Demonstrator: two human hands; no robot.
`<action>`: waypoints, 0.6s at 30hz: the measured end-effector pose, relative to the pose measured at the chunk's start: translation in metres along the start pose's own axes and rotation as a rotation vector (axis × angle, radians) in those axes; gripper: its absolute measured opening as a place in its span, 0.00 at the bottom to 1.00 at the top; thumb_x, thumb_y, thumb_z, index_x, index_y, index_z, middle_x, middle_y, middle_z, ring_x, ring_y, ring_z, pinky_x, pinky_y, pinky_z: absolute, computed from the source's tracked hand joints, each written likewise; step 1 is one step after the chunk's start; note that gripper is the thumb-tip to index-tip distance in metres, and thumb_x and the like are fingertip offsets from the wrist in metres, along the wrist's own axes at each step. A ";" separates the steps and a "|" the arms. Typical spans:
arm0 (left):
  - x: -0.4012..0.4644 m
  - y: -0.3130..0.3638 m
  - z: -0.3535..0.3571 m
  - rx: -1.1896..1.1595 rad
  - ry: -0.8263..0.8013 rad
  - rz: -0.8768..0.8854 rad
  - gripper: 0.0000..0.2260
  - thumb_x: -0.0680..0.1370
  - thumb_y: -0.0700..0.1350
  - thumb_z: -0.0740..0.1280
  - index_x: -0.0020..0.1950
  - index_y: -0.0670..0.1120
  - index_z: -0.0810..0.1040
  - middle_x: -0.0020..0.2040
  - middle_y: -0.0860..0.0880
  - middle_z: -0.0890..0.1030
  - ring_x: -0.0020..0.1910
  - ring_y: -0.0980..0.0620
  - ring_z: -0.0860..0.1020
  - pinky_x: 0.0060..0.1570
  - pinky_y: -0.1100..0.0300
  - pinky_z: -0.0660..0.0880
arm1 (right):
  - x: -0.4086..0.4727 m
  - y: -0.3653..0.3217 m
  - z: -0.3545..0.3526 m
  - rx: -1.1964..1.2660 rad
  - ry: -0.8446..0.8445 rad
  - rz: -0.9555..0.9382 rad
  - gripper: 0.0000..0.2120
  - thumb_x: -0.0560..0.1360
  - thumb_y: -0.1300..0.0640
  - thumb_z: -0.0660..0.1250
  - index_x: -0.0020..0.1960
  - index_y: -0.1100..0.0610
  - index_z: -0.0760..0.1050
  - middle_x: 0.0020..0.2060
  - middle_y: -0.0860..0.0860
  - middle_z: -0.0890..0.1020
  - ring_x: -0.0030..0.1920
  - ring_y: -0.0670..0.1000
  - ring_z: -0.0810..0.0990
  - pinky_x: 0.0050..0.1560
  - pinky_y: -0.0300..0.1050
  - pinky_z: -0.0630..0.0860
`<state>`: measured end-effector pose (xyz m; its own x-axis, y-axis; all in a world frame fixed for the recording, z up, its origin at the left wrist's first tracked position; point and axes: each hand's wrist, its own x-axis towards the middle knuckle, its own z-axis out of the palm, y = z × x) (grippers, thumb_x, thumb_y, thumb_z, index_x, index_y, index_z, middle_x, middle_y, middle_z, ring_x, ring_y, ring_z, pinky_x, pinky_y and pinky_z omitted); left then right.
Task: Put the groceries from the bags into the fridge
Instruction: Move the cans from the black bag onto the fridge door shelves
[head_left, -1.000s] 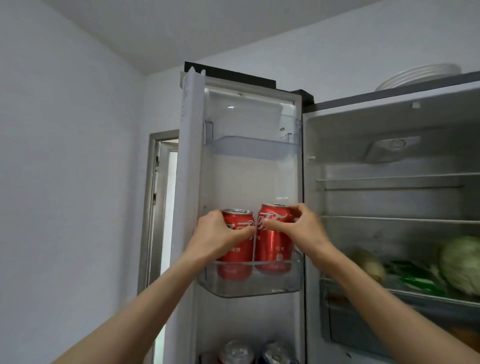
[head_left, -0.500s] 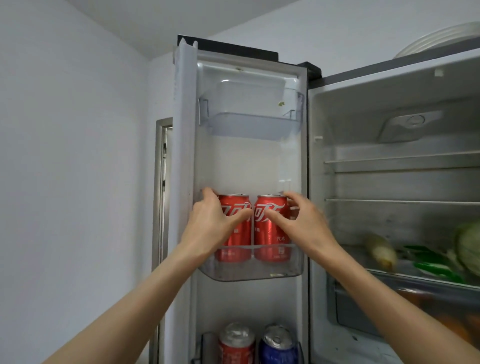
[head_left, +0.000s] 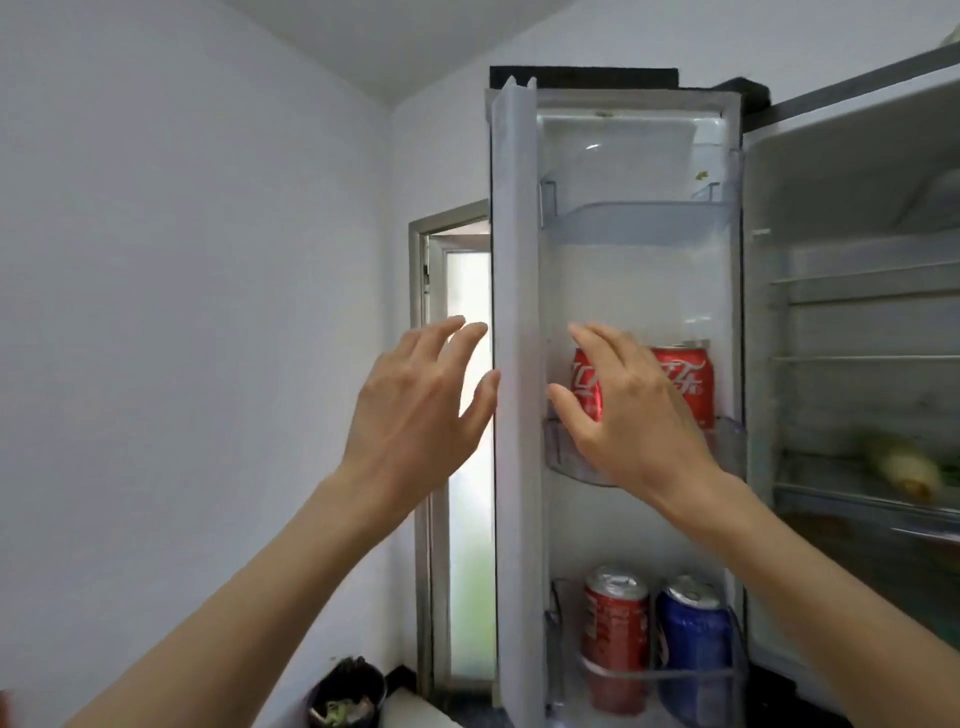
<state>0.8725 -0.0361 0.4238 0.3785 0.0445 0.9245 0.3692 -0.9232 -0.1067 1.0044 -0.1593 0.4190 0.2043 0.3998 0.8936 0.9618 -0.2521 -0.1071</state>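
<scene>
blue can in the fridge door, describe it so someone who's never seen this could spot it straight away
Find the open fridge door and go down to its lowest visible shelf, below the bin with two red cans. Two cans stand there side by side; the blue can is the one nearer the fridge interior, the only one not red.

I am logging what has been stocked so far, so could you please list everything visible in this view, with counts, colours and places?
Red cola cans: 2, red, side by side in the middle door bin.
Lower cans: 1 red, 1 blue, in the bottom door rack.
Top door bin: 1, clear, nothing seen in it.
Fridge door: 1, white, open.
Wire shelves: several, grey, in the fridge body.
Vegetable: 1, pale yellow-green, blurred, on a shelf at right.
Bin: 1, dark, on the floor, scraps inside.
Doorway: 1, grey frame, behind the door.
Left hand: open, beside the door edge.
Right hand: open, before the cola cans.
</scene>
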 end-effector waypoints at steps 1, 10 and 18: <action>-0.012 -0.016 -0.010 0.045 -0.028 -0.015 0.21 0.76 0.54 0.56 0.64 0.44 0.73 0.60 0.43 0.78 0.57 0.44 0.77 0.55 0.51 0.75 | -0.003 -0.018 0.007 0.020 -0.025 -0.021 0.28 0.76 0.51 0.65 0.72 0.59 0.63 0.69 0.56 0.69 0.69 0.55 0.66 0.71 0.53 0.63; -0.159 -0.161 -0.126 0.270 -0.307 -0.215 0.25 0.77 0.56 0.51 0.72 0.50 0.65 0.71 0.45 0.69 0.70 0.42 0.66 0.67 0.39 0.61 | -0.054 -0.214 0.091 0.207 -0.219 -0.151 0.28 0.76 0.46 0.62 0.73 0.54 0.61 0.72 0.54 0.64 0.72 0.55 0.63 0.73 0.55 0.55; -0.316 -0.251 -0.239 0.368 -0.545 -0.525 0.25 0.79 0.58 0.46 0.76 0.57 0.48 0.77 0.51 0.51 0.76 0.49 0.46 0.73 0.46 0.43 | -0.143 -0.395 0.181 0.430 -0.470 -0.185 0.30 0.77 0.41 0.57 0.75 0.50 0.56 0.74 0.52 0.60 0.74 0.53 0.57 0.73 0.58 0.56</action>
<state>0.4578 0.0902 0.2459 0.4025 0.6990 0.5911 0.8291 -0.5521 0.0884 0.6282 0.0425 0.2542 -0.0066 0.7692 0.6390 0.9558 0.1926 -0.2220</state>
